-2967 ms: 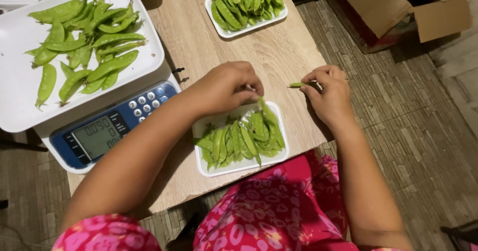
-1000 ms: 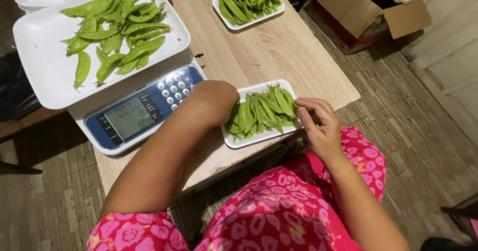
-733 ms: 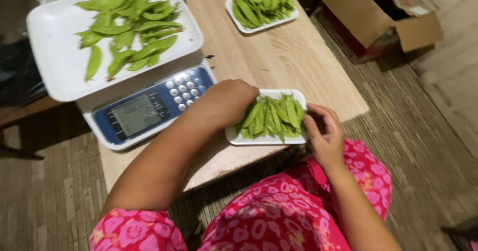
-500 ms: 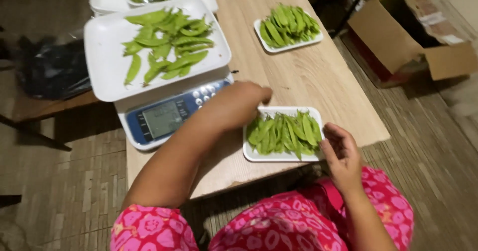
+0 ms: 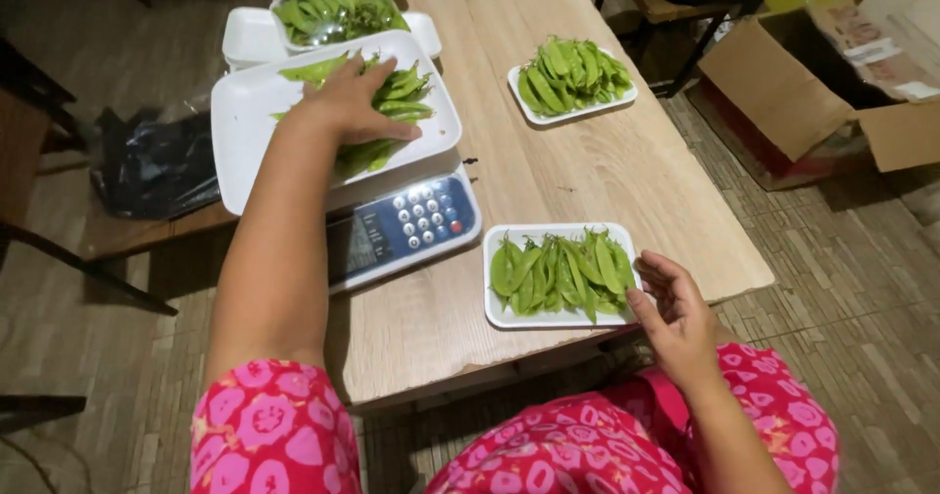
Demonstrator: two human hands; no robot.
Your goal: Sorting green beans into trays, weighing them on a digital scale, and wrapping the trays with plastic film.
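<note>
My left hand (image 5: 351, 100) reaches over the big white tray (image 5: 245, 132) that sits on the digital scale (image 5: 406, 228), palm down on the loose green snow peas (image 5: 401, 93) there. My right hand (image 5: 676, 313) rests with fingers apart at the right edge of a small white tray (image 5: 499, 313), touching its rim. That tray holds a neat row of snow peas (image 5: 563, 274) and lies near the table's front edge. I cannot tell whether the left hand's fingers grip any pods.
A second small tray of snow peas (image 5: 573, 71) lies further back on the wooden table (image 5: 627, 171). More trays of pods (image 5: 338, 12) stand behind the scale. An open cardboard box (image 5: 803, 93) stands on the floor right; a black bag (image 5: 157, 161) lies left.
My left hand has left the near small tray and moved up onto the big tray on the scale. The right hand stays at the small tray's right edge. The view shifted.
</note>
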